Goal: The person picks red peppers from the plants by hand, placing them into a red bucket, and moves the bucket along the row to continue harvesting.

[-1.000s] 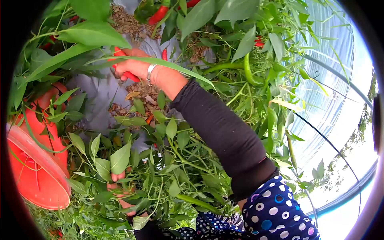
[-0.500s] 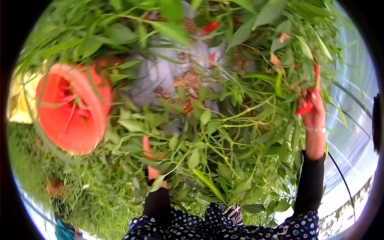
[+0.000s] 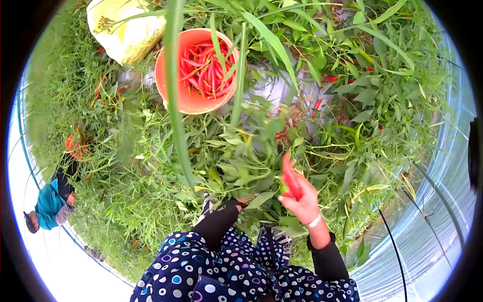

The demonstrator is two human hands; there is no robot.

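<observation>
My right hand [image 3: 305, 202] is closed around red chili peppers [image 3: 290, 178] that stick up past the fingers, with a green stem end showing near the thumb. Just behind it are the leaves of the pepper plants [image 3: 246, 171]. Only a sliver of my left hand [image 3: 245, 200] shows beyond its black sleeve; its fingers are hidden in the foliage, left of my right hand. An orange-red bucket [image 3: 160, 78] stands farther off, up and to the left, holding a heap of red chili peppers [image 3: 209, 73].
A pale yellow sack [image 3: 128, 32] stands beside the bucket. Long grass blades [image 3: 174, 100] cross close before the camera. Red peppers [image 3: 317, 105] hang over the grey ground sheet [image 3: 269, 90]. Another person [image 3: 49, 204] is among plants at left; clear plastic sheeting [image 3: 427, 221] lines the right.
My right hand has come from the plants at the far right back to the middle, still gripping red peppers. The view has swung, so the bucket now appears nearer the centre.
</observation>
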